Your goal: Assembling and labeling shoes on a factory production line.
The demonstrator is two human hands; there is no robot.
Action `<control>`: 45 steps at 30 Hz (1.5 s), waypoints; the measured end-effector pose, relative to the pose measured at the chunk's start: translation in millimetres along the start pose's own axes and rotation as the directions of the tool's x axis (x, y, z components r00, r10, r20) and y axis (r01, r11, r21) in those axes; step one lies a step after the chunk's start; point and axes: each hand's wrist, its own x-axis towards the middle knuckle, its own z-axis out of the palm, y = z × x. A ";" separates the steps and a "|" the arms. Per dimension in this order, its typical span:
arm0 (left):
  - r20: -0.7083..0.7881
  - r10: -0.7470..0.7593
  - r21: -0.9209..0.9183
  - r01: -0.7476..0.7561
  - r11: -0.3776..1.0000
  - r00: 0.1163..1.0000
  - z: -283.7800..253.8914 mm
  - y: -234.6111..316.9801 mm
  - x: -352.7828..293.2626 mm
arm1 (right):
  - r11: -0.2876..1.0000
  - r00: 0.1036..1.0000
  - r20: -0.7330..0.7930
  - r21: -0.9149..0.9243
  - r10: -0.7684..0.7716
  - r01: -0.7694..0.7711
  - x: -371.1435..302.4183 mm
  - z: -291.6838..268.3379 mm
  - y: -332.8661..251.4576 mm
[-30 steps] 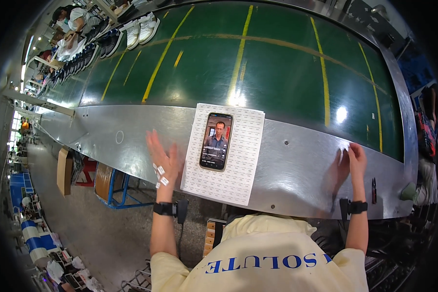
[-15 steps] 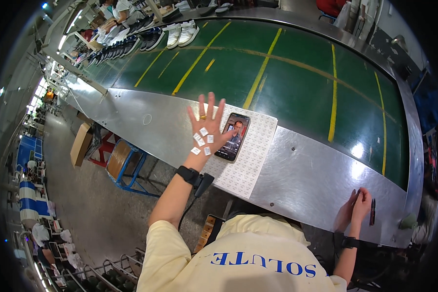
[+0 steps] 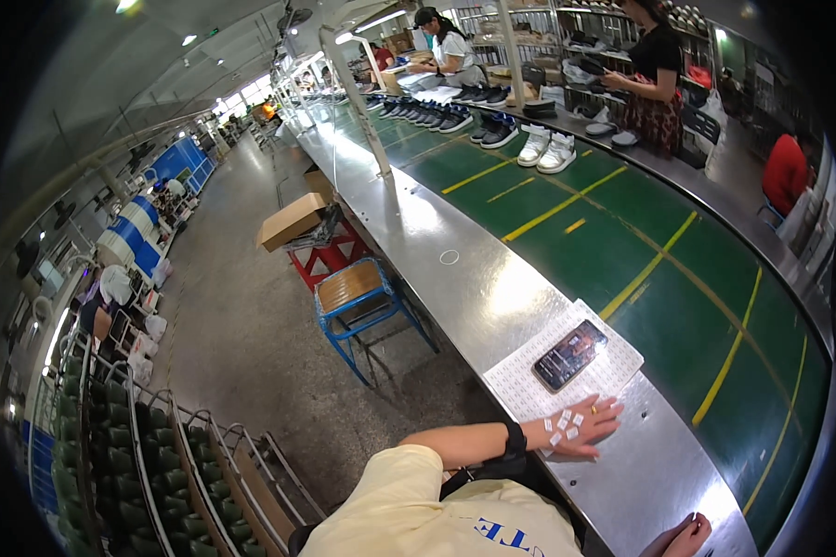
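My left hand [image 3: 574, 428] is open, palm down, at the near right edge of a stack of printed label sheets [image 3: 520, 379]. Several small white stickers cling to its back, and a ring and a black wrist strap show. On the sheets lies a smartphone [image 3: 571, 356] with its screen lit, apart from the hand. Down at the lower edge, my right hand [image 3: 689, 537] is over the metal ledge [image 3: 655, 459] with its fingers drawn together; whatever they hold, if anything, cannot be made out.
Beyond the ledge runs a green conveyor belt [image 3: 659, 306] with yellow lines, carrying white high-top shoes [image 3: 548, 150] and several dark shoes [image 3: 427, 115]. A blue-framed stool [image 3: 353, 290] and a cardboard box [image 3: 293, 221] stand left of the ledge. Co-workers [image 3: 655, 79] are across the belt.
The view has swung to the left. My left hand has gone from beside the phone to the sheets' near right edge. My right hand now sits at the picture's lower edge, still with fingers together.
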 end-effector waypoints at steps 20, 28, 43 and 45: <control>-0.286 0.121 0.098 -0.097 0.990 0.951 -63.4 47.9 19.5 | 0.834 0.859 0.096 0.314 -0.503 0.453 -20.3 17.6 -172.8; -0.294 0.021 0.231 0.050 0.972 0.956 -128.0 51.9 30.2 | 0.743 0.789 0.120 0.445 -0.602 0.500 -43.8 29.4 -225.0; -0.122 -0.256 0.002 0.259 0.966 0.959 -87.5 98.3 51.2 | 0.508 0.879 0.355 0.847 -0.318 -0.158 -36.4 25.1 -270.3; 0.051 -0.209 0.038 0.208 0.977 0.976 -70.4 91.6 48.2 | 0.640 0.845 0.433 0.754 -0.314 -0.148 -53.6 31.1 -267.7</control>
